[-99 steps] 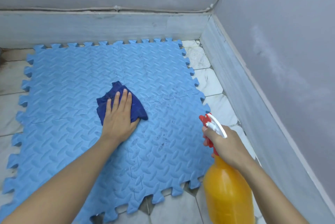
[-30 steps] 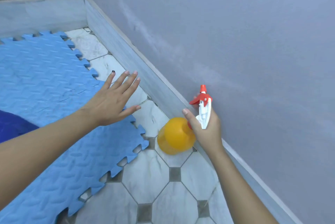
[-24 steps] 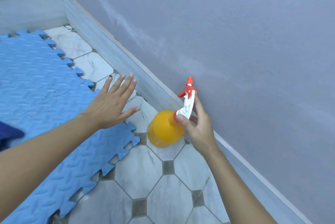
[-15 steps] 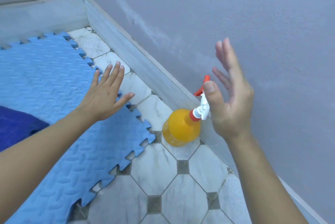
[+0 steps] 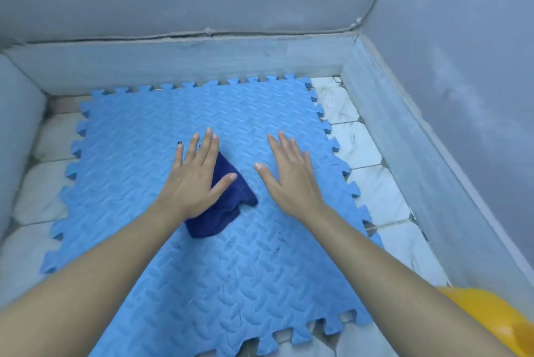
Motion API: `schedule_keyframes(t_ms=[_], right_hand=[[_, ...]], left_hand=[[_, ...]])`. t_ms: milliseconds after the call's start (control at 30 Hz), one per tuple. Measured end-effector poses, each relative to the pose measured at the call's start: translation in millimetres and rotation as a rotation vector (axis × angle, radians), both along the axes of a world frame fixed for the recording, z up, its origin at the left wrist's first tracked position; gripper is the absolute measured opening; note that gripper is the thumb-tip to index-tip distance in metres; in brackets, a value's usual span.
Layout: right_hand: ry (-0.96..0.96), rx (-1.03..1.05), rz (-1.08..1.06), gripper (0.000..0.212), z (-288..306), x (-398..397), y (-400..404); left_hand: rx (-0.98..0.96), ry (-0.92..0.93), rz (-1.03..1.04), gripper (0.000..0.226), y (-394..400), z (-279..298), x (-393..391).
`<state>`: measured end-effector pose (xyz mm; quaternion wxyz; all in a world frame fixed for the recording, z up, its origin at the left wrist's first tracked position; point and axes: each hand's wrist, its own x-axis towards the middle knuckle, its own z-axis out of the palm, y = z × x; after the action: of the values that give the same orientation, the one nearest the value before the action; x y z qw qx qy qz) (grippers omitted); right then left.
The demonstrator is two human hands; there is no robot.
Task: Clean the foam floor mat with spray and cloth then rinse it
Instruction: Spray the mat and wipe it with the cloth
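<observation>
A single head-worn camera looks steeply down, close over the blue foam mat (image 5: pixel 161 137) filling mid-frame

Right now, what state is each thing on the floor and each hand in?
foam mat: flat on the tiles, dark specks showing
cloth: bunched on the mat, partly under the left hand
left hand: fingers straight
right hand: fingers straight, holding nothing
spray bottle: unheld

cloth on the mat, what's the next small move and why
Probably close the left hand on the dark blue cloth and start wiping the mat: both hands are open, the right hand holds nothing, and the yellow bottle sits aside.
</observation>
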<state>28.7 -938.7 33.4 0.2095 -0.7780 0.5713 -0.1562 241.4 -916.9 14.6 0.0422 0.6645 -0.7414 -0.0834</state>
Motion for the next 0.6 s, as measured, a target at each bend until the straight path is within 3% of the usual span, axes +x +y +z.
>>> schedule_keyframes(t_ms=[167, 367, 600], right_hand=[[0.311, -0.023, -0.060, 0.060, -62.8, 21.6, -14.7], [0.320, -0.091, -0.098, 0.058, -71.4, 22.4, -13.4], [0.304, -0.077, -0.099, 0.065, -72.9, 18.3, -14.2]], left_hand=[[0.043, 0.042, 0.106, 0.084, 33.5, -36.8, -12.3], [-0.092, 0.025, 0.083, 0.064, 33.3, -48.7, -28.5], [-0.063, 0.100, 0.232, 0.066, -15.6, -56.0, 14.9]])
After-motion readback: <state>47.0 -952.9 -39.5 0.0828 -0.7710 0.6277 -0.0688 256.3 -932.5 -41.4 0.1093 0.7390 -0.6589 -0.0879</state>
